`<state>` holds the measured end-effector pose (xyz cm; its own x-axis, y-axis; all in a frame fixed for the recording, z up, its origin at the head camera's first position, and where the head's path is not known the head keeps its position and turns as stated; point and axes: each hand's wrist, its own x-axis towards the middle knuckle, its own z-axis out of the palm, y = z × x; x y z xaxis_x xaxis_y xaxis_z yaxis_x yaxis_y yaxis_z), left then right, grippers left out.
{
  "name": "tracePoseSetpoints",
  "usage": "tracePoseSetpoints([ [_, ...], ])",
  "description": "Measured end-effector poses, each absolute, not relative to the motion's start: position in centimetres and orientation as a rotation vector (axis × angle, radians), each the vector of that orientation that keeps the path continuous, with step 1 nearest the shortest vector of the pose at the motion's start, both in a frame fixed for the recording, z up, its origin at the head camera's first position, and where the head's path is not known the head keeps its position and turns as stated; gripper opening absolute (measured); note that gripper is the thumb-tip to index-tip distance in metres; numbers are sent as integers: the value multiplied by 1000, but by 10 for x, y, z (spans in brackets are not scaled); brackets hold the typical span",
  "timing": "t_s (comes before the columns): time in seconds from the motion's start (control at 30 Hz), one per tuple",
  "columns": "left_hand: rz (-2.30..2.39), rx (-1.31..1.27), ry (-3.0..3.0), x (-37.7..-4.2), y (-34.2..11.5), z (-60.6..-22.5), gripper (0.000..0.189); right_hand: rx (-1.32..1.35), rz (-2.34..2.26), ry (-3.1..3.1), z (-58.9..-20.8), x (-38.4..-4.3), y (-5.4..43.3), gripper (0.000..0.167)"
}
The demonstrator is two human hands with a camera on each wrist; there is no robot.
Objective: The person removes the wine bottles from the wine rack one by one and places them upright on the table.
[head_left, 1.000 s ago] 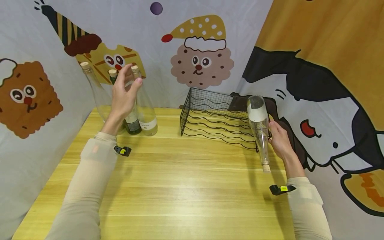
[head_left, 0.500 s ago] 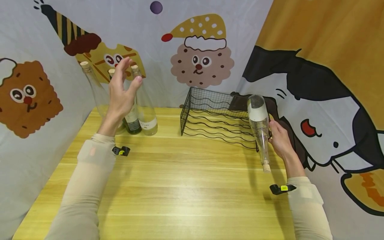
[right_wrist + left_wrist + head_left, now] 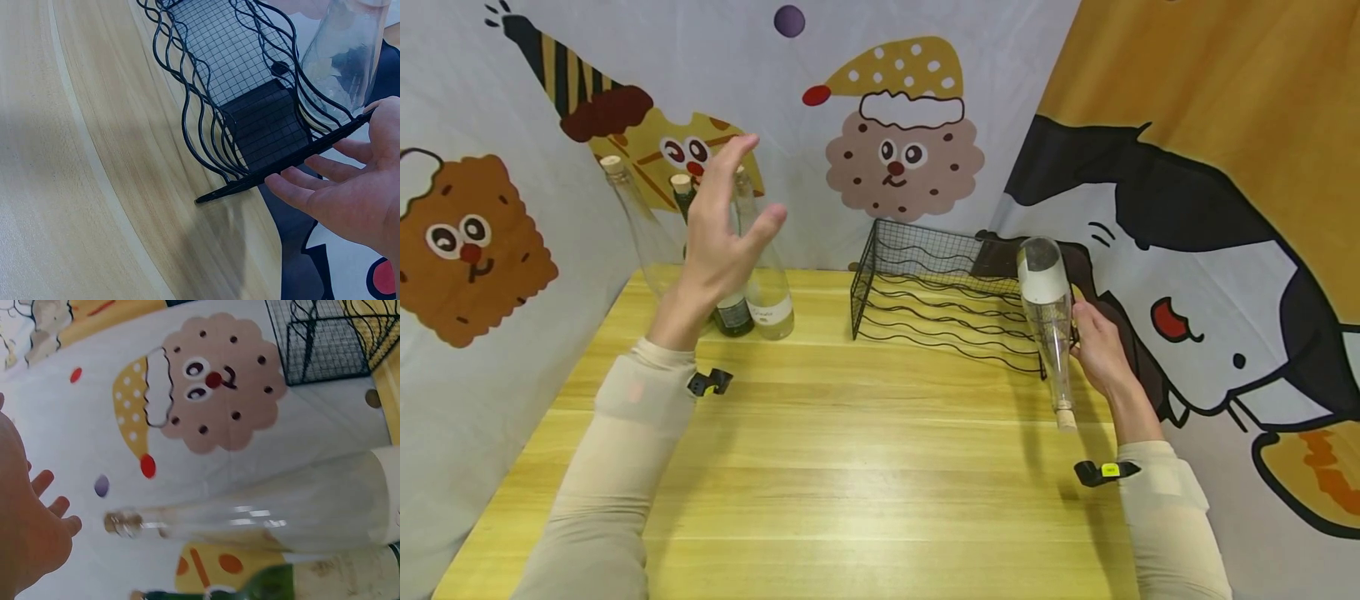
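Note:
My left hand [image 3: 718, 242], fingers spread and thumb apart, is raised in front of the standing corked bottles. It holds nothing, and the left wrist view shows it apart from the cork of a clear bottle [image 3: 300, 512]. Next to that bottle stands a dark green one [image 3: 269, 584]. My right hand [image 3: 1101, 346] holds the right end of a black wire wine rack [image 3: 947, 325], its fingers along the outside and its thumb at the upper edge. A clear corked bottle [image 3: 1047, 312] with a white label lies on the rack's right end, neck towards me.
Another clear bottle [image 3: 643, 221] stands at the table's far left. Behind the wooden table [image 3: 865, 483] hangs a white cloth [image 3: 880, 17] printed with cartoon figures, close behind the rack and bottles.
My left hand first drew slightly left from the clear bottle's cork, then moved right, spreading wider in front of it. The right hand, rack and lying bottle have stayed put.

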<state>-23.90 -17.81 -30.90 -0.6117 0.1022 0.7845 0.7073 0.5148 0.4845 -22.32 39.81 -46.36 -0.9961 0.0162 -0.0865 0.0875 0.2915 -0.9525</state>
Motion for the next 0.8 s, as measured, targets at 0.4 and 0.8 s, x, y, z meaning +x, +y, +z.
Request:
tracePoseSetpoints([
  [0.4, -997, -895, -2018, -229, -139, -309, 110, 105, -1818, 2496, -464, -223, 398, 78],
  [0.8, -1144, -945, -2235, -233, -102, -337, 111, 118, -1836, 2477, -464, -222, 398, 80],
])
